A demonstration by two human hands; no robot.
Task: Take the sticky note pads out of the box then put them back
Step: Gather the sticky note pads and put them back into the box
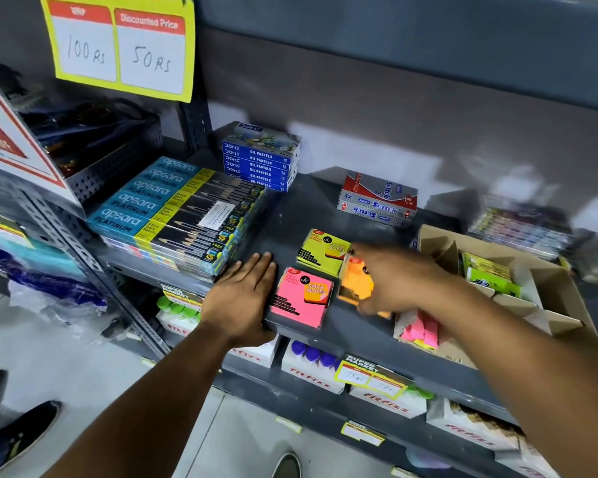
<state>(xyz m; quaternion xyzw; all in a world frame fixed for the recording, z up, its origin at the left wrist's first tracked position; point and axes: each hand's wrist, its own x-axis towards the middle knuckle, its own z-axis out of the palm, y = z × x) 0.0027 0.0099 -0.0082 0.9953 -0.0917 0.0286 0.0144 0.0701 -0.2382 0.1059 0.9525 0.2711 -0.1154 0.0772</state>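
While the left hand point(244, 298) lay flat and open on the front edge of the grey shelf point(290, 208), just beside the pink sticky note pad point(301, 298), the right hand point(397, 281) closed its blurred fingers around an orange sticky note pad point(354, 282) held low over the shelf. A yellow-green sticky note pad point(321, 251) lay behind the pink one, near the orange. To the right stood the open cardboard box point(546, 270), with more green pads in its compartments and loose pink pads point(422, 331) at its front corner.
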